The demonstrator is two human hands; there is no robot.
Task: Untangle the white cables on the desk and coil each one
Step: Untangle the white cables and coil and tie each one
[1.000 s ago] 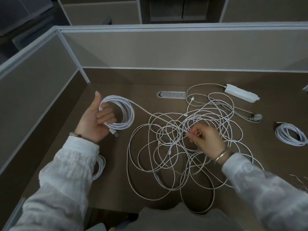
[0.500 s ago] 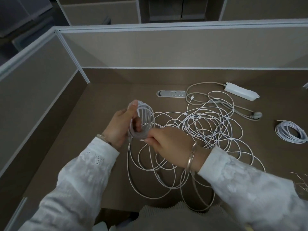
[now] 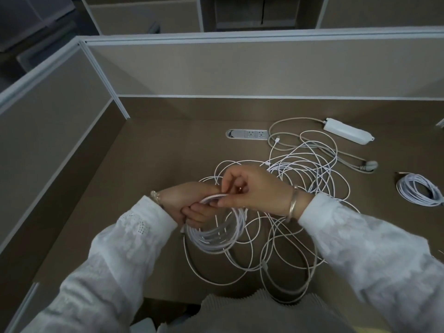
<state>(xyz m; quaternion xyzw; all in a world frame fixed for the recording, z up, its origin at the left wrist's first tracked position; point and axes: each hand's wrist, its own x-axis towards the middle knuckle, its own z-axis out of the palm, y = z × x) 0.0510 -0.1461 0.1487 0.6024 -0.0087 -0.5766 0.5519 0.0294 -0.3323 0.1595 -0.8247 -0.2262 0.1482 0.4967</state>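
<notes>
My left hand (image 3: 192, 203) grips the half-wound coil (image 3: 216, 236); my right hand (image 3: 249, 188) pinches its top strand. Tangled cables (image 3: 307, 169) sprawl right and far on the desk (image 3: 156, 164); a finished coil (image 3: 419, 189) lies far right.

Count, head view: two hands (image 3: 249, 188); two finished-looking cable coils, one held (image 3: 216, 236), one on the desk at right (image 3: 419, 189); one loose tangle (image 3: 307, 169) (strand count indeterminate); one power strip (image 3: 347, 131); one recessed desk socket panel (image 3: 247, 134), two outlets.

Power strip (image 3: 348, 131) lies near desk socket (image 3: 248, 134).
</notes>
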